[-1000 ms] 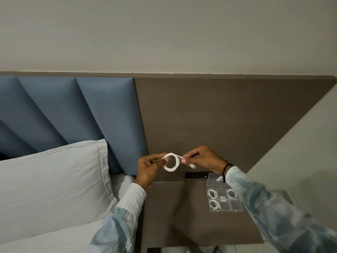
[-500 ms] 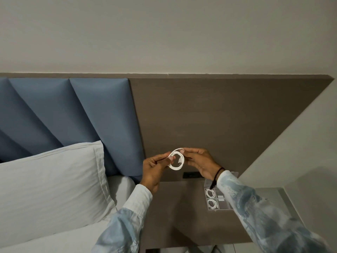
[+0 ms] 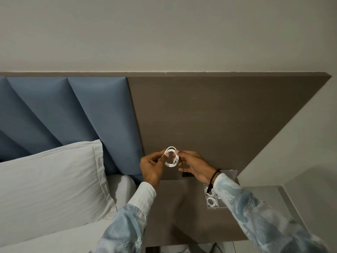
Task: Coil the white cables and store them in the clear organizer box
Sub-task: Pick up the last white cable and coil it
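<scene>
A white cable (image 3: 171,157), wound into a small round coil, is held in the air in front of the brown headboard panel. My left hand (image 3: 152,168) pinches the coil's left side. My right hand (image 3: 194,166) holds its right side with the fingertips. The clear organizer box (image 3: 211,199) lies on the brown bedside table at the right, lid up, largely hidden behind my right forearm. Two coiled white cables show in its left compartments.
The brown bedside table (image 3: 182,216) stretches below my hands. A white pillow (image 3: 49,185) lies on the bed at the left against blue padded headboard panels (image 3: 73,110). A dark socket (image 3: 187,174) sits low on the brown panel. A pale wall rises at the right.
The loose cable end has been wound in, so the coil is now closed and a little higher. My right forearm now covers more of the organizer box.
</scene>
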